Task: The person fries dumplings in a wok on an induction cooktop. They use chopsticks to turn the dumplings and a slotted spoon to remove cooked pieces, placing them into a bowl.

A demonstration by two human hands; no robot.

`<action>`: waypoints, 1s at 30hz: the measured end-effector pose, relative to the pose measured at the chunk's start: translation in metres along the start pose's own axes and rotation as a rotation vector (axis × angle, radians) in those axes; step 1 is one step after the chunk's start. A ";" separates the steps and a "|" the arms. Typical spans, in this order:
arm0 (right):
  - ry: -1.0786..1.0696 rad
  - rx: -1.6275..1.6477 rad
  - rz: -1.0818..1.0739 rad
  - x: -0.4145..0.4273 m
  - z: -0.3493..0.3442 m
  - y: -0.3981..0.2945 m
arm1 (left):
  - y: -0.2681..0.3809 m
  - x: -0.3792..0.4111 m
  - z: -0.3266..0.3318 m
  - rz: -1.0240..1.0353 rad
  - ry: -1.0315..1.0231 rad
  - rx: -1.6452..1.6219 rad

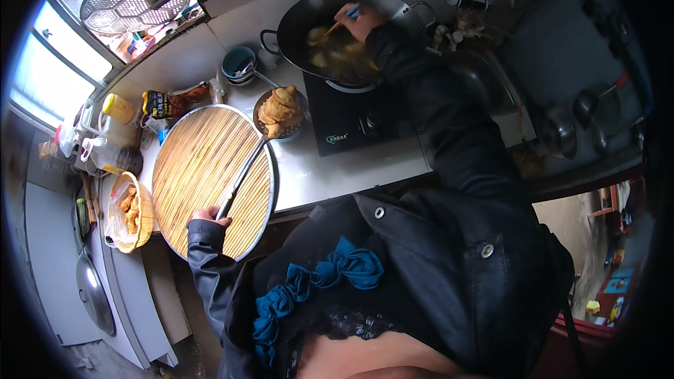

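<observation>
My right hand grips chopsticks over a large two-handled wok; their tips reach food pieces in oil. The wok sits on a black cooktop. Around the black handle of a long skimmer, my left hand is closed, above a round slatted tray. The skimmer's far end holds golden fried pieces over a bowl, whose rim partly shows beneath.
A basket lined with a plastic bag holds more fried pieces at the left. Bottles, a yellow-lidded jar and stacked bowls stand behind the tray. A sink lies right of the cooktop. A metal lid is at the lower left.
</observation>
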State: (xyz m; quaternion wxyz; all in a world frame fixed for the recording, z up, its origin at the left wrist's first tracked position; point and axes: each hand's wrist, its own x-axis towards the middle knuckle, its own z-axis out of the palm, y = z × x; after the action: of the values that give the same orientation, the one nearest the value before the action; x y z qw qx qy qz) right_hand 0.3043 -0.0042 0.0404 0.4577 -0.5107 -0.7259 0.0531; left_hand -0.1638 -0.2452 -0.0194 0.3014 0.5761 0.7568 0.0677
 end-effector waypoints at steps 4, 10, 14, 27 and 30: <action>-0.194 0.011 -0.073 -0.003 0.019 -0.006 | 0.003 -0.009 0.001 0.003 0.016 -0.026; -0.337 -0.080 -0.311 -0.001 0.025 0.014 | -0.006 -0.010 0.003 -0.032 0.016 -0.003; -0.072 -0.028 -0.254 0.002 0.012 0.012 | 0.000 -0.016 0.005 0.009 0.051 -0.007; 0.003 -0.007 -0.010 -0.002 -0.001 0.034 | 0.001 0.006 0.011 0.037 0.034 -0.042; -0.031 -0.056 0.061 -0.005 0.010 0.023 | 0.009 0.004 0.009 -0.052 0.000 -0.043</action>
State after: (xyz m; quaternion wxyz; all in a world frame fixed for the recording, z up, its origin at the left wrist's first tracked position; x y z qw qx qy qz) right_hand 0.3135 0.0065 0.0190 0.4302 -0.5443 -0.7181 0.0547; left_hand -0.1527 -0.2410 -0.0239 0.3156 0.5497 0.7697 0.0762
